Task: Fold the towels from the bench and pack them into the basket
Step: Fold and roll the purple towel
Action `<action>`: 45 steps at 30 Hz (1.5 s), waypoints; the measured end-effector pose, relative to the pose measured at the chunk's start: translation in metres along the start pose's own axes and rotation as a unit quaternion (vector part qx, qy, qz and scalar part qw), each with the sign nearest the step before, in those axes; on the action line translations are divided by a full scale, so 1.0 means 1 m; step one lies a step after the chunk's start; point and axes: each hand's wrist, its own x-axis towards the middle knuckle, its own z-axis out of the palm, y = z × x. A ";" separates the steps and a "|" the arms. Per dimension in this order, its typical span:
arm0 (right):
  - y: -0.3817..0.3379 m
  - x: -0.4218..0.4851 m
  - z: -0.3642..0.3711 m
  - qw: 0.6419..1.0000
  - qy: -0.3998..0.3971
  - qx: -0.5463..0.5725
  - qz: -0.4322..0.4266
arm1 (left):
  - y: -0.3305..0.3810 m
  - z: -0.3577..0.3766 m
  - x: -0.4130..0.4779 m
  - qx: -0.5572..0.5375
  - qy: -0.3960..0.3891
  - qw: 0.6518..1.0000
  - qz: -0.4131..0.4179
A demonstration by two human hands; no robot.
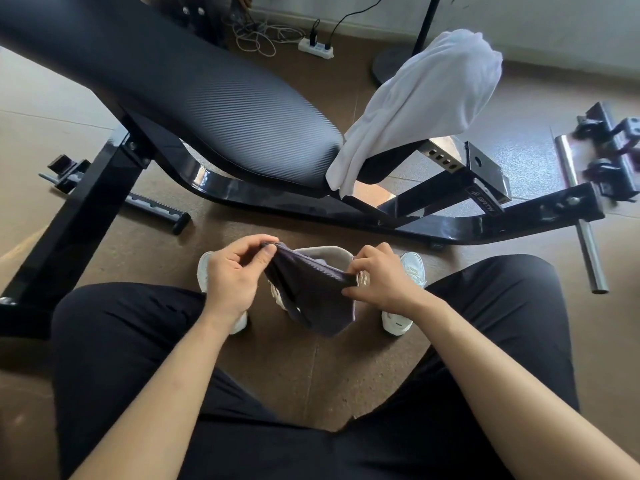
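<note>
lower centre: left hand [232, 275] and right hand [384, 285] each pinch an end of the dark towel [311, 296], sagging over the basket [323, 251] | risk, I judge: one pinch slips, fold spills | white towel [415, 105] upper right, draped on the bench [207, 98], may slide off

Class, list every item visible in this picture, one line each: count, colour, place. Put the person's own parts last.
dark towel: one, dark purple-grey, held in both grips
white towel: one, white, draped on the bench's end
bench: one, black, across the floor
basket: one, pale grey, between the shoes
power strip: one, white, by the wall
shoes: two, white, on the floor
left grip: one, bare, pinching the dark towel
right grip: one, bare, pinching the dark towel
</note>
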 end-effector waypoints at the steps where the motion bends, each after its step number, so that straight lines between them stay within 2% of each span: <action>1: 0.006 0.000 -0.001 1.000 0.001 -0.014 0.013 | 0.000 -0.009 0.003 0.007 0.016 1.000 0.002; 6: 0.027 -0.007 -0.011 0.999 0.014 -0.022 0.041 | -0.011 -0.049 0.017 0.038 0.098 0.994 -0.011; 13: 0.024 -0.015 -0.020 0.978 0.120 0.168 0.022 | -0.029 -0.051 0.023 0.035 0.157 0.985 -0.055; 17: 0.022 -0.021 -0.027 0.956 0.171 0.237 -0.013 | -0.033 -0.053 0.028 0.019 0.153 0.984 -0.088; 21: 0.022 -0.022 -0.032 0.941 0.204 0.270 0.000 | -0.032 -0.049 0.030 -0.017 0.138 0.982 -0.130; 25: 0.032 -0.017 -0.035 0.972 0.164 0.164 0.034 | -0.024 -0.045 0.029 -0.073 0.099 0.982 -0.143; 27: 0.035 -0.017 -0.037 0.970 0.180 0.156 0.051 | -0.021 -0.044 0.029 -0.083 0.083 0.984 -0.134; 29: 0.034 -0.019 -0.039 0.948 0.245 0.196 0.046 | -0.017 -0.043 0.029 -0.079 0.090 0.987 -0.111; 31: 0.032 -0.020 -0.040 0.911 0.312 0.267 0.023 | -0.017 -0.043 0.029 -0.050 0.095 0.991 -0.080; 32: 0.032 -0.018 -0.039 0.909 0.311 0.277 0.028 | -0.019 -0.042 0.028 -0.025 0.081 0.993 -0.077; 35: 0.042 -0.010 -0.028 0.970 0.142 0.166 0.111 | -0.033 -0.033 0.024 0.060 0.017 0.989 -0.131; 36: 0.045 -0.008 -0.027 0.971 0.121 0.157 0.135 | -0.037 -0.031 0.024 0.069 0.023 0.986 -0.148; 39: 0.049 -0.004 -0.031 0.943 0.176 0.229 0.167 | -0.038 -0.027 0.028 0.081 0.064 0.981 -0.167; 42: 0.047 -0.004 -0.032 0.929 0.193 0.261 0.177 | -0.039 -0.029 0.028 0.119 0.060 0.978 -0.159; 45: 0.046 -0.004 -0.032 0.899 0.232 0.312 0.202 | -0.035 -0.028 0.028 0.110 0.075 0.978 -0.159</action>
